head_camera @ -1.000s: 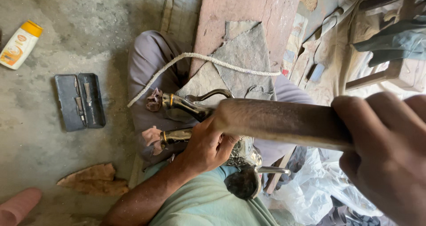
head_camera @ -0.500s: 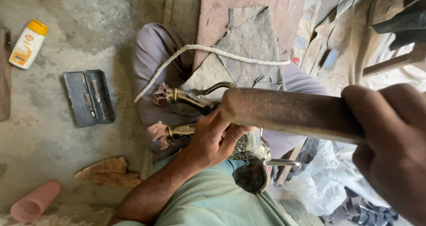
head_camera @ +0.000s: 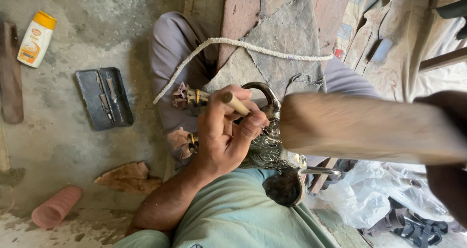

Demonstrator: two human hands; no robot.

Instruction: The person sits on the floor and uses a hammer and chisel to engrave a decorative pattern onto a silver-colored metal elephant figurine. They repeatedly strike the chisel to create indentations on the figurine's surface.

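While my left hand (head_camera: 224, 133) grips a small wooden-handled punch (head_camera: 236, 103), its fingers closed tight around it, the tip is hidden behind my knuckles against the ornate silver vessel (head_camera: 270, 150) resting in my lap. My right hand (head_camera: 445, 170) is wrapped around the handle of a wooden mallet (head_camera: 369, 128), raised beside the vessel and blurred. Much of the metal near my hand already looks patterned (how much is left I cannot judge, since the far side is hidden). An open tool case (head_camera: 104, 98) lies on the floor (head_camera: 73, 150), well apart.
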